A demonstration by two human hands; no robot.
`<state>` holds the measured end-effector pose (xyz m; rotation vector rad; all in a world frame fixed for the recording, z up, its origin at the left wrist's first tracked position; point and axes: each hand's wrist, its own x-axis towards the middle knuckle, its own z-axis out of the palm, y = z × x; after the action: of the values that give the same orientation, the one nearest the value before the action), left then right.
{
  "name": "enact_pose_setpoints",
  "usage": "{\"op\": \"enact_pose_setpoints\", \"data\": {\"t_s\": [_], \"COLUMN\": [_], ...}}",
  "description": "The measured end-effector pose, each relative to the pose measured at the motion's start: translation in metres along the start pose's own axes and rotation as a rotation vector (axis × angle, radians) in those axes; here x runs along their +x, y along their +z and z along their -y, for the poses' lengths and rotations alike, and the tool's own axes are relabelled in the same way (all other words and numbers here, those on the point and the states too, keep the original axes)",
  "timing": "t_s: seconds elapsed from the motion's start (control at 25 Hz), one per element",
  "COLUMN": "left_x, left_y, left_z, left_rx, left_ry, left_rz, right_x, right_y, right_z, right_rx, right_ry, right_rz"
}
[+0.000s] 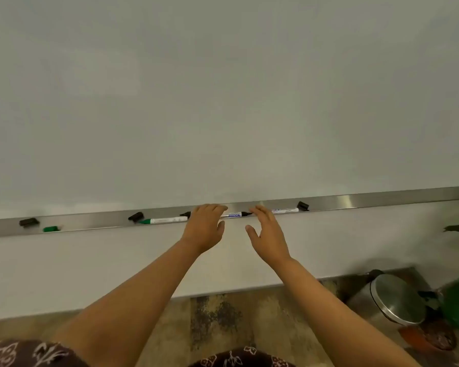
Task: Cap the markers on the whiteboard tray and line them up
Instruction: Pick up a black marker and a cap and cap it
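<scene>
Whiteboard tray [382, 198], uncapped markers [167, 220], left hand [204, 229] over one

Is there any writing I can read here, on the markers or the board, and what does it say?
Nothing can be read for certain.
Middle marker: a purple printed label, too blurred to read.
Right marker: a small purple mark and fine print, too small to read.
Green marker: faint grey print on its barrel, unreadable.
Whiteboard: no writing visible.
Loose caps in the tray: no lettering visible.
</scene>
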<state>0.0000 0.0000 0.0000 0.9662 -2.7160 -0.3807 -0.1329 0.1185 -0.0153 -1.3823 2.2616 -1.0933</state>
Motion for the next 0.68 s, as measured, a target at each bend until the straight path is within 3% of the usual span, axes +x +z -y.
{"op": "enact_pose_setpoints", "data": {"t_s": [0.2,0.44,0.68], "left_x": [0.053,0.08,0.087], "left_y": [0.024,0.063,0.066], "left_z": [-0.02,-0.038,-0.03], "left_rx": [-0.044,-0.049,-0.067], "left_ry": [0.028,0.054,0.031], "left_rz": [0.082,0.088,0.076], "right_x": [0.044,0.085,0.112], "right_y": [-0.043,-0.101,-0.106], "right_z": [-0.052,-0.119,-0.135], "right_rx": [-0.118,-0.225,-0.392], "right_ry": [0.069,0.339,0.469], "right_rz": [-0.015,-0.194,-0.059]}}
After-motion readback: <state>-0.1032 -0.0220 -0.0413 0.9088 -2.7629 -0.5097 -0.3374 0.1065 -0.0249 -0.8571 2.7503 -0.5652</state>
